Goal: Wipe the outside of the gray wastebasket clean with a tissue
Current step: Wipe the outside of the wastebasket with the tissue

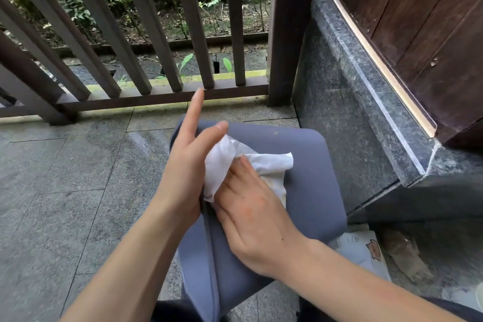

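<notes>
Gray wastebasket (300, 191), tipped on stone paving, is steadied by the left hand (183, 172), fingers extended; the right hand (251, 217) presses a tissue (264, 162) flat-fingered. Thin tissue may tear under pressure.

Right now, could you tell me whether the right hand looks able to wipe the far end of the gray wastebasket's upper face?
Probably yes. The right hand already presses the tissue flat on the wastebasket, and the gray surface beyond it lies bare. The left hand sits at the left edge, out of that path.
</notes>
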Demonstrator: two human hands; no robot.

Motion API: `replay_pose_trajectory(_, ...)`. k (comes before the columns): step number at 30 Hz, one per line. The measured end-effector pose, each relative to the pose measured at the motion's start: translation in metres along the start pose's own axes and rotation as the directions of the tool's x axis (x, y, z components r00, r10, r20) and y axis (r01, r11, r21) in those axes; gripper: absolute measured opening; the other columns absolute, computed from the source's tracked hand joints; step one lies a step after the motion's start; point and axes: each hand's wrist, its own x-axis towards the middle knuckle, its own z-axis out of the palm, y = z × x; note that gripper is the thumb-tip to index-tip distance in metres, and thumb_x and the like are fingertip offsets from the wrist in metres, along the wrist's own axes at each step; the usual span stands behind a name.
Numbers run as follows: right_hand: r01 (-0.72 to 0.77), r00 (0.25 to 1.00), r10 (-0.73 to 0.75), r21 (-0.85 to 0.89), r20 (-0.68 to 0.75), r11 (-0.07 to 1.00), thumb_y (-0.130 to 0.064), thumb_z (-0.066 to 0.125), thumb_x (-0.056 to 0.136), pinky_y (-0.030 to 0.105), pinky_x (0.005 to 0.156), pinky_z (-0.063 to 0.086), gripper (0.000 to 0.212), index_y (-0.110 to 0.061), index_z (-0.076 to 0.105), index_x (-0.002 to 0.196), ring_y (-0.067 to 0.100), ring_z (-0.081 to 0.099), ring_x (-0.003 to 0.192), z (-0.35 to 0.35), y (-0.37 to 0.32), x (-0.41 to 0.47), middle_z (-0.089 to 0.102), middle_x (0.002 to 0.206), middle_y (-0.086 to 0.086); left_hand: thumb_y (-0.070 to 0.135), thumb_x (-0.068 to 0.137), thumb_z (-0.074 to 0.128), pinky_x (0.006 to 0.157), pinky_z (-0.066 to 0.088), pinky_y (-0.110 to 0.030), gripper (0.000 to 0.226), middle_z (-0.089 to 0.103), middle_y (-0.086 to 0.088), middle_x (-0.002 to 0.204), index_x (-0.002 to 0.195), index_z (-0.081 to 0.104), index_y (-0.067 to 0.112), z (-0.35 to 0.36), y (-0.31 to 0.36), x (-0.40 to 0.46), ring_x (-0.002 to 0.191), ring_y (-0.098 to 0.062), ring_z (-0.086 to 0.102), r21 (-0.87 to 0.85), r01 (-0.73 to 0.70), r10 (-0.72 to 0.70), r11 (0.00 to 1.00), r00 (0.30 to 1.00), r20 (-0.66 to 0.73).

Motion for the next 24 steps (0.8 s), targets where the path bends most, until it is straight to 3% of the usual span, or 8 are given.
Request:
replay_pose_trajectory(5, 0.011, 1.0, -0.008, 0.083, -0.029, 0.996, 0.0, 0.049, 0.096, 0.045, 0.121, 0.029, 0.047, -0.007, 0.055, 0.141, 0.027, 0.034, 0.149, 0.003, 0.0, -0.006, 0.051, 0.151, 0.007, 0.034, 0.085, 0.066, 0.076, 0.052, -0.006, 0.074, 0.062, 0.053, 0.099, 0.152, 0.04, 0.052, -0.007, 0.001, 0.005, 0.096, 0.032, 0.055, -0.1, 0.034, -0.026, 0.994, 0.997, 0.075)
replay_pose_trajectory(7, 0.029, 0.999, -0.026, 0.086, -0.028, 0.996, -0.001, 0.047, 0.093, 0.043, 0.118, 0.034, 0.046, -0.005, 0.059, 0.138, 0.028, 0.037, 0.147, 0.005, 0.001, -0.007, 0.053, 0.148, 0.008, 0.045, 0.083, 0.069, 0.081, 0.051, -0.008, 0.073, 0.058, 0.055, 0.104, 0.149, 0.041, 0.057, -0.01, 0.0, 0.007, 0.099, 0.035, 0.051, -0.07, 0.039, -0.035, 0.997, 0.997, 0.068)
replay_pose_trajectory(10, 0.03, 0.999, -0.028, 0.087, -0.023, 0.996, -0.004, 0.042, 0.093, 0.039, 0.117, 0.037, 0.048, -0.004, 0.059, 0.138, 0.028, 0.039, 0.147, 0.011, 0.001, -0.007, 0.054, 0.148, 0.01, 0.044, 0.095, 0.063, 0.094, 0.04, -0.013, 0.06, 0.051, 0.059, 0.109, 0.148, 0.041, 0.06, -0.011, -0.005, 0.008, 0.109, 0.036, 0.043, 0.163, -0.028, 0.031, 0.986, 0.999, -0.015)
replay_pose_trajectory(14, -0.068, 0.995, 0.074, 0.088, -0.064, 0.994, 0.005, 0.053, 0.089, 0.044, 0.116, 0.04, 0.048, -0.001, 0.059, 0.136, 0.031, 0.044, 0.143, 0.019, 0.002, -0.005, 0.055, 0.145, 0.015, 0.014, 0.106, 0.047, 0.074, 0.041, 0.001, 0.057, 0.055, 0.059, 0.082, 0.149, 0.042, 0.052, -0.005, -0.013, 0.006, 0.084, 0.033, 0.052, 0.403, -0.032, 0.037, 0.915, 0.999, -0.004)
replay_pose_trajectory(16, -0.093, 0.993, 0.097, 0.059, -0.074, 0.994, 0.005, 0.056, 0.089, 0.047, 0.116, 0.039, 0.048, 0.0, 0.059, 0.136, 0.036, 0.046, 0.141, 0.023, -0.001, -0.004, 0.056, 0.143, 0.017, 0.016, 0.105, 0.05, 0.085, 0.044, -0.004, 0.056, 0.058, 0.056, 0.087, 0.148, 0.044, 0.052, -0.004, -0.01, 0.007, 0.091, 0.032, 0.053, 0.371, -0.025, 0.032, 0.928, 0.999, -0.012)
replay_pose_trajectory(19, -0.139, 0.983, 0.151, 0.11, -0.105, 0.984, -0.008, 0.054, 0.097, 0.045, 0.118, 0.036, 0.05, -0.006, 0.048, 0.147, 0.031, 0.038, 0.147, 0.02, -0.004, 0.002, 0.048, 0.152, 0.014, 0.03, 0.096, 0.06, 0.106, 0.045, -0.022, 0.06, 0.06, 0.043, 0.121, 0.149, 0.043, 0.053, -0.005, -0.007, 0.004, 0.12, 0.016, 0.055, 0.258, -0.009, 0.005, 0.966, 1.0, 0.014)
replay_pose_trajectory(22, -0.234, 0.964, 0.251, 0.157, -0.092, 0.959, -0.022, 0.055, 0.1, 0.04, 0.123, 0.032, 0.057, -0.023, 0.032, 0.151, 0.023, 0.027, 0.153, 0.008, 0.0, 0.01, 0.036, 0.16, 0.007, 0.041, 0.088, 0.07, 0.079, 0.055, -0.012, 0.066, 0.068, 0.042, 0.096, 0.146, 0.043, 0.059, -0.005, -0.007, -0.003, 0.098, 0.016, 0.066, 0.218, 0.056, -0.08, 0.974, 0.991, 0.105)
replay_pose_trajectory(24, -0.244, 0.966, 0.251, 0.093, -0.062, 0.965, -0.027, 0.062, 0.098, 0.038, 0.124, 0.028, 0.063, -0.022, 0.032, 0.153, 0.023, 0.026, 0.152, 0.004, 0.003, 0.01, 0.034, 0.161, 0.006, 0.051, 0.082, 0.072, 0.084, 0.055, -0.014, 0.063, 0.066, 0.039, 0.113, 0.14, 0.05, 0.061, -0.005, -0.005, -0.005, 0.104, 0.02, 0.062, 0.14, 0.124, -0.137, 0.982, 0.987, 0.089)
